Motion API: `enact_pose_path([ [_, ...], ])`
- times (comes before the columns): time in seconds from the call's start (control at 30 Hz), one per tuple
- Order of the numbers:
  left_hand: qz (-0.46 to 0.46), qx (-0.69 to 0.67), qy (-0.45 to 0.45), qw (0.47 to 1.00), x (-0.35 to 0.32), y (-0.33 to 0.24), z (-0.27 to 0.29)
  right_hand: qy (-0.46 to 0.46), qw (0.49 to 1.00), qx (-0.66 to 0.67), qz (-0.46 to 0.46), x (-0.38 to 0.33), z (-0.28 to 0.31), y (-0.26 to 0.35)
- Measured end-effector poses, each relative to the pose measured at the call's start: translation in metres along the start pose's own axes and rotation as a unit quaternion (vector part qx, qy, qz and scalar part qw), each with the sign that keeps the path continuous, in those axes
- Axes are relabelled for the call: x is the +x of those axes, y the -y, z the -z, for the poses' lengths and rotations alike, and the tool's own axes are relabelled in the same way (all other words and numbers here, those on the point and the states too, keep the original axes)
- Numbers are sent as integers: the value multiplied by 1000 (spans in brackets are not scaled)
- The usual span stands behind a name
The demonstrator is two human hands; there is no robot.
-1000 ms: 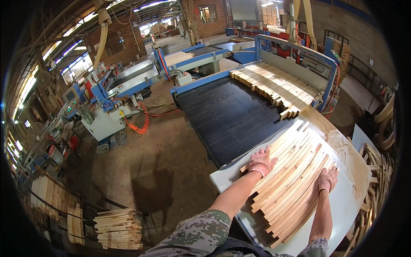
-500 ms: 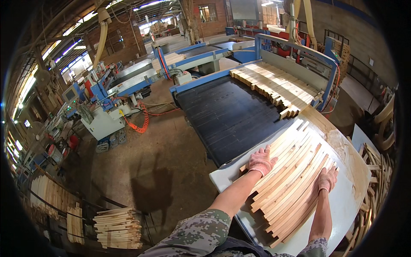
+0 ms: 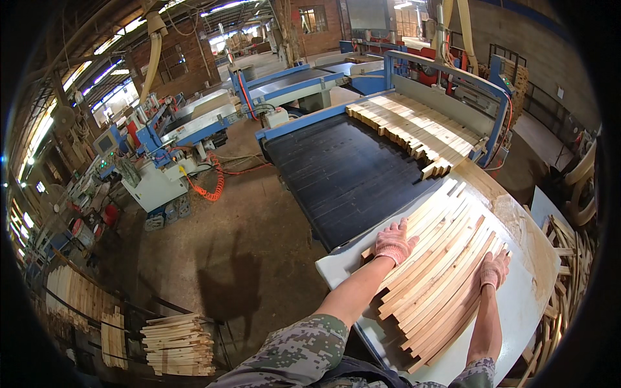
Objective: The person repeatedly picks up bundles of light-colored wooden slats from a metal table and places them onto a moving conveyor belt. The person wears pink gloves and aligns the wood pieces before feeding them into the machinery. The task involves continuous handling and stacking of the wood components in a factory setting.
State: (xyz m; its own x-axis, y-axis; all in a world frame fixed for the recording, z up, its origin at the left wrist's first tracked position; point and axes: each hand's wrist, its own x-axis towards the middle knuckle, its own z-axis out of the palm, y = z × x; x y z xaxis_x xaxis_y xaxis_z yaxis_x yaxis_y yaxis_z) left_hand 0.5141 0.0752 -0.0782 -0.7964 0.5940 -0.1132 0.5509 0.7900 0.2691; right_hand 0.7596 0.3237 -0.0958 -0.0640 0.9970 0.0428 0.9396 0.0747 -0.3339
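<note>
A wide row of pale wooden strips lies side by side on a white tabletop, their near ends uneven. My left hand, in a pinkish knit glove, is on the row's left edge, its fingers curled over the outer strips and its thumb toward the middle. On the opposite edge, my right hand, gloved alike, closes against the outermost strips. Between them, both hands hold the row from its two sides. The undersides of my fingers are hidden.
Beyond the tabletop is a black conveyor belt with a blue frame. Another row of wooden strips lies on it before a blue gantry. Loose wood pieces pile up at right; stacked strips stand lower left. A machine stands left.
</note>
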Motion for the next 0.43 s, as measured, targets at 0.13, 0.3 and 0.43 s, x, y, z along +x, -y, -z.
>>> enact_pose_path([
  [0.13, 1, 3, 5, 1000, 1, 0, -1, -8, 1000, 3, 4, 2, -4, -3],
  [0.3, -2, 2, 2, 1000, 0, 1, -1, -10, 1000, 10, 6, -1, -1, 0],
  [0.43, -3, -3, 21, 1000, -1, 1, 3, -6, 1000, 13, 3, 0, -1, 0],
])
